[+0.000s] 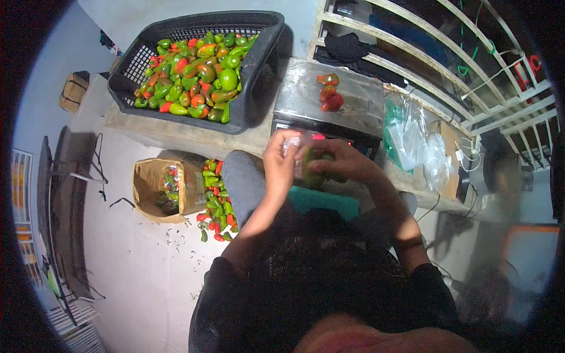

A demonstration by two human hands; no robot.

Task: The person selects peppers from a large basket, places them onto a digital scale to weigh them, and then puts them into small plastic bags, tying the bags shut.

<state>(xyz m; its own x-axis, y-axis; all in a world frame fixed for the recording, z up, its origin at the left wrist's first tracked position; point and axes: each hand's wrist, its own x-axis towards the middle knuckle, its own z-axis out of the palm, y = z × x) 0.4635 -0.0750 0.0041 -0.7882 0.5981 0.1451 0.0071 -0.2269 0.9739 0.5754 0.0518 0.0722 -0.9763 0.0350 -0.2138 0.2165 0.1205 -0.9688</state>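
Observation:
My left hand (282, 152) pinches the bunched top of a clear plastic bag (291, 143). Across from it, my right hand (342, 159) is blurred by motion, its fingers around the bag's other side. Green peppers (314, 170) show below and between my fingers and seem to be inside the bag; the blur hides how many. Both hands are in front of a weighing scale (304, 95) with a metal platform and partly cover its lit display. Several red and brownish peppers (331, 102) lie on the platform.
A black plastic crate (247, 119) of mixed peppers stands left on the concrete ledge (154, 137). Clear plastic bags (417, 134) lie right of the scale. An open paper sack (192, 189) and a pile of peppers (216, 198) are on the floor. White metal bars (397, 31) rise behind.

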